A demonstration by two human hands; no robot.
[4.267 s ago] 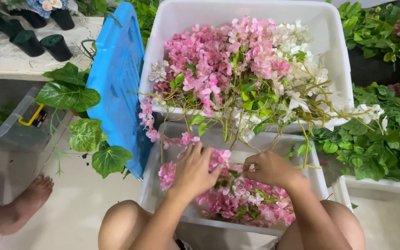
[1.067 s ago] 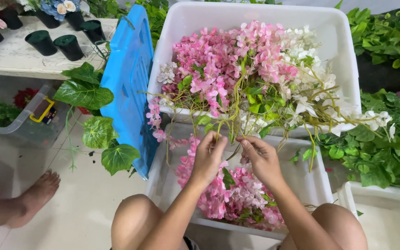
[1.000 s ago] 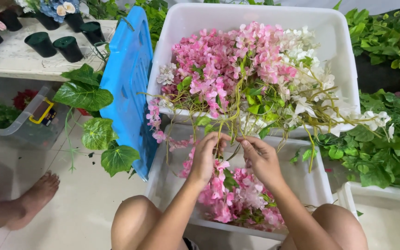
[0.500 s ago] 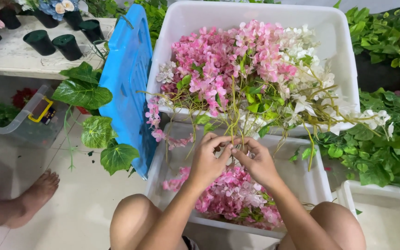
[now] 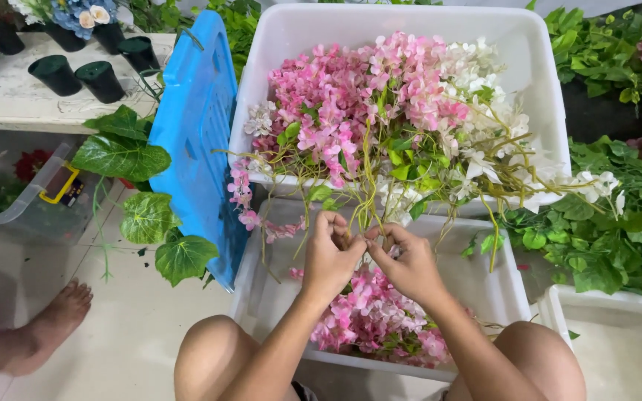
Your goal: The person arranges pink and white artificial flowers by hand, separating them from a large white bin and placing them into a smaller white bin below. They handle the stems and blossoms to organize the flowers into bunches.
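A: Where do the person's hands sit?

B: Both are at the centre of the frame, just below the rim of the far white tub (image 5: 544,89). The left hand (image 5: 332,256) and the right hand (image 5: 409,263) meet over the near white tub (image 5: 499,286), knuckles almost touching.

A: And what do the fingers hold?

B: The fingers (image 5: 336,226) of the left hand are curled shut around the lower ends of some green stems (image 5: 369,200). The right hand's fingers pinch the same bunch from the other side. The stems run up from between the two hands into the far tub.

A: What is at the top of those stems?

B: A heap of pink blossoms (image 5: 358,96), with white blossoms (image 5: 484,111) on its right, filling the far tub in the upper middle of the frame.

A: And underneath the hands?

B: A loose pile of pink flowers (image 5: 369,319) lies in the near tub, between the person's bare knees.

A: Anything round about?

B: A blue lid (image 5: 195,134) leans on edge left of the tubs. Large green leaves (image 5: 124,156) hang beside it. Dark pots (image 5: 76,74) stand on the worktop (image 5: 9,104) at upper left, and another person's bare foot (image 5: 50,327) rests on the floor at lower left.
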